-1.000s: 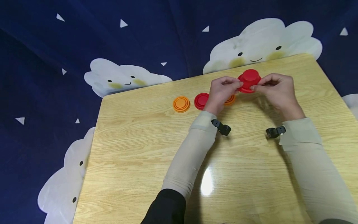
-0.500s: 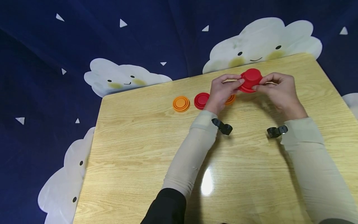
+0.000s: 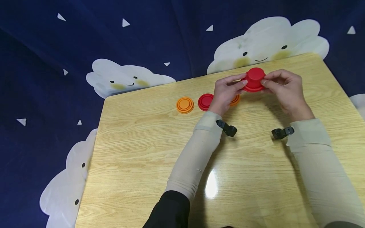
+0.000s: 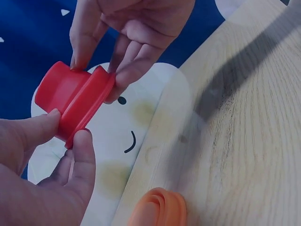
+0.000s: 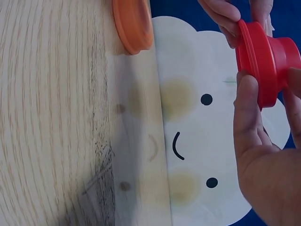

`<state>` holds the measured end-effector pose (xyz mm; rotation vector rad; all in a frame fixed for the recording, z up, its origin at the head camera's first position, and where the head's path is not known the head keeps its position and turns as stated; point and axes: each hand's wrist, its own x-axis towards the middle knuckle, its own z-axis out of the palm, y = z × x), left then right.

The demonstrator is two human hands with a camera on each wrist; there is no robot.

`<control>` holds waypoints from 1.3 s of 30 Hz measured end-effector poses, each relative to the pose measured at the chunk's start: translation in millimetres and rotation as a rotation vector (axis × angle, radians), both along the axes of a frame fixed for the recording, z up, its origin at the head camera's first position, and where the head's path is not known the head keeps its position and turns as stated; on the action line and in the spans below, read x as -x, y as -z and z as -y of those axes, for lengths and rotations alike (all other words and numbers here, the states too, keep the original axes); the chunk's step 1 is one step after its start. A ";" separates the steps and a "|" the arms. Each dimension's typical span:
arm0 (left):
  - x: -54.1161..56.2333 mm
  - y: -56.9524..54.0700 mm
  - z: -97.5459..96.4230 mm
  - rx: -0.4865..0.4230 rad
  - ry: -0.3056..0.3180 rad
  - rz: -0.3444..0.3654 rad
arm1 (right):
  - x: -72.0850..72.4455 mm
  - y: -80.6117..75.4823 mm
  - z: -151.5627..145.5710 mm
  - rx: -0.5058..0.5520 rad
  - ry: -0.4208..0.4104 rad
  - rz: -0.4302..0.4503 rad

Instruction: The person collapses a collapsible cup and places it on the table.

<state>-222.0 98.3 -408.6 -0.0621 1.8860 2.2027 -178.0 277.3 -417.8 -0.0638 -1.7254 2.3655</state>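
Note:
Both hands hold a red collapsible cup [image 3: 254, 79] above the far part of the table. Its stepped body is partly extended, with the narrow round base facing up and the wide rim below. On its left side, my left hand [image 3: 225, 95] pinches the cup between thumb and fingers. The right hand [image 3: 289, 91] grips the opposite side, thumb in front near the step. In the left wrist view the cup [image 4: 75, 96] tilts sideways, with fingertips at its rim and at the ridge. The right wrist view shows the cup's ridged wide rim [image 5: 256, 63] between both hands.
Left of the hands, a flattened orange cup [image 3: 184, 105] and a flattened red cup [image 3: 204, 102] lie on the wooden table [image 3: 137, 152]. Another orange cup [image 3: 235, 100] is partly hidden behind the left hand. A dark blue cloud-patterned cloth [image 3: 154, 34] borders the table.
The red cup has risen slightly and tipped about in the hands. The right hand's thumb and fingers have shifted up along its side; the left hand stays nearly in place.

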 end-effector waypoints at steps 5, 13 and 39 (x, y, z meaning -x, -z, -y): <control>0.7 -0.2 -0.7 0.018 0.011 -0.007 | 0.8 0.1 0.6 0.006 0.032 -0.024; 0.4 -1.5 -1.5 0.008 0.011 -0.018 | 0.7 0.0 2.9 0.035 0.046 -0.012; -7.7 -4.2 -6.0 0.232 0.015 -0.169 | 4.9 -1.8 14.4 -0.090 0.162 0.033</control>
